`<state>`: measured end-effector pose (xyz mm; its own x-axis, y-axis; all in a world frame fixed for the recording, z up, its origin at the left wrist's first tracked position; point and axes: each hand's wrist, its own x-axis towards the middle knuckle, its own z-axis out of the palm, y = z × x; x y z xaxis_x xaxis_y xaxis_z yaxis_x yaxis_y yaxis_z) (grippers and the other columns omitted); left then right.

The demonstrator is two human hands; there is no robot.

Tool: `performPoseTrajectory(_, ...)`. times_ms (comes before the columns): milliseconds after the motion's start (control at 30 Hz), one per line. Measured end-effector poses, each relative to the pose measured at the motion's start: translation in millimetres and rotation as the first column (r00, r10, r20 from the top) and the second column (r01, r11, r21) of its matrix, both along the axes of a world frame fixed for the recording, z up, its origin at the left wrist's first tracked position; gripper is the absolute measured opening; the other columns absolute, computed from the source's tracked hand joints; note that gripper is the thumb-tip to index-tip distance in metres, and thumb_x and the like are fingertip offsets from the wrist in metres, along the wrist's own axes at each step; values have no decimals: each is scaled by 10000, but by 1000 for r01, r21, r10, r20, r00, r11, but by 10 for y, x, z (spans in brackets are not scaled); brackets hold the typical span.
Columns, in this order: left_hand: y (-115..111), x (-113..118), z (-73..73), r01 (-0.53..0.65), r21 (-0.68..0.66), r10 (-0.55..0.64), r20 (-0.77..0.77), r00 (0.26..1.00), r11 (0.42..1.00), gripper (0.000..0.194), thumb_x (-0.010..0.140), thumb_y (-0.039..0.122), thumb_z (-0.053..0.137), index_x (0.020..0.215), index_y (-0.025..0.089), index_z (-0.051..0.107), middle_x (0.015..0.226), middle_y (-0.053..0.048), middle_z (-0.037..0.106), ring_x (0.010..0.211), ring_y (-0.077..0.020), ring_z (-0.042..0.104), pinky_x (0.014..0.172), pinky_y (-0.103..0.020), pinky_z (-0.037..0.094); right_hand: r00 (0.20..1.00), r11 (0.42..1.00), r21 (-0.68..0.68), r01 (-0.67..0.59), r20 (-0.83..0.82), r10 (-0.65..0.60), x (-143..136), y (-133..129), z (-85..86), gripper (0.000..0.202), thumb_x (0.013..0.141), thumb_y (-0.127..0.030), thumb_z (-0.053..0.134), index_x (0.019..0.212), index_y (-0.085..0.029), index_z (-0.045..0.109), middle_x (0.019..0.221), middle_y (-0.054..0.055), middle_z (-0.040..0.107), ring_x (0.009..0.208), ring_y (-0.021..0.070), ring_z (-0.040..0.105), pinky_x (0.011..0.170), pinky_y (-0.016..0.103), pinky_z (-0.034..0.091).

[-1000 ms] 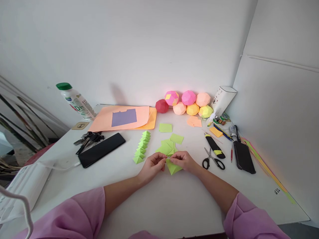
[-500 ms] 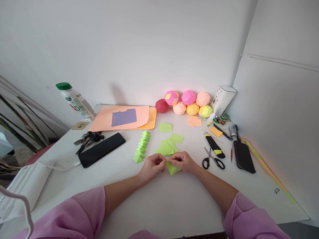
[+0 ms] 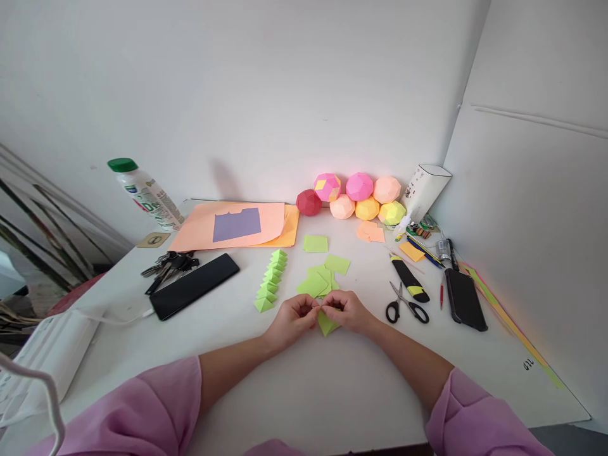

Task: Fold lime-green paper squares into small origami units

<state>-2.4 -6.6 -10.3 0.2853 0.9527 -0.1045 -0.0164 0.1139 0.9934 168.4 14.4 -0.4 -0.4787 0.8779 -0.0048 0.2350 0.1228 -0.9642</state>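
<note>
A small green paper piece [image 3: 327,324] hangs between my hands, its pointed end toward me. My left hand [image 3: 295,318] pinches its top edge from the left, and my right hand [image 3: 348,310] pinches it from the right; the fingertips nearly meet. Just beyond my fingers lie loose green paper squares [image 3: 313,282], overlapping. A row of folded green pieces [image 3: 270,280] stands to the left of my left hand. Farther back sits a small stack of green paper [image 3: 316,243].
Scissors [image 3: 401,303] and a yellow-black cutter [image 3: 409,277] lie right of my hands, near a phone [image 3: 465,299]. To the left are a black device [image 3: 194,286], keys [image 3: 170,269] and a bottle [image 3: 151,197]. Paper balls [image 3: 360,187] line the wall beside orange sheets [image 3: 194,234].
My hands have drawn slightly closer together at the top of the green piece. Its lower part has turned a little and looks narrower.
</note>
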Motion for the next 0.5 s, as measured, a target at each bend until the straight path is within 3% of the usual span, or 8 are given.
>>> performPoseTrajectory(200,3,-9,45,-56,-33,56,-6,998,998,199,742,356,579,699,178,500,497,58,502,469,-92,471,494,-217,366,997,997,-37,73,-34,-74,16,9,-22,83,724,-213,545,658,-163,532,534,-50,416,460,67,328,420,197,268)
performPoseTrajectory(500,15,1,45,-112,-67,120,127,985,991,266,807,441,516,762,190,441,518,63,519,474,-96,503,515,-229,397,971,977,-144,157,-159,-179,38,31,-22,137,770,-271,522,681,-173,487,553,-58,433,411,64,419,395,194,336)
